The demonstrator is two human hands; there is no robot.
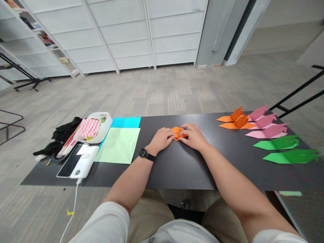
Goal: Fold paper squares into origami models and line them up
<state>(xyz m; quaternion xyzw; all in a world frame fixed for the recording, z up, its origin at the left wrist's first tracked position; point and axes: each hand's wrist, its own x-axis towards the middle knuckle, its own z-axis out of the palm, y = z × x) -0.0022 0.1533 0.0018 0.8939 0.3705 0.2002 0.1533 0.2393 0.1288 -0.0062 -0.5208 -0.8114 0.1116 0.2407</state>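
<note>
A partly folded piece of orange origami paper (177,131) lies on the dark tabletop (177,172) in front of me. My left hand (161,139), below a wrist with a black watch, grips its left side with curled fingers. On the right side, my right hand (194,136) holds the same paper, thumb at the near edge and fingers over the top. The fingers cover part of the folds. Several folded paper birds stand to the right: orange ones (234,124), pink ones (269,130) and green ones (290,156).
Left of my hands lie light green sheets (117,145) and a blue sheet (128,122). Farther left are a white basket (107,126) with a pink zigzag packet, a phone (71,162), a white power bank (86,163) with a cable, and black cloth (67,130).
</note>
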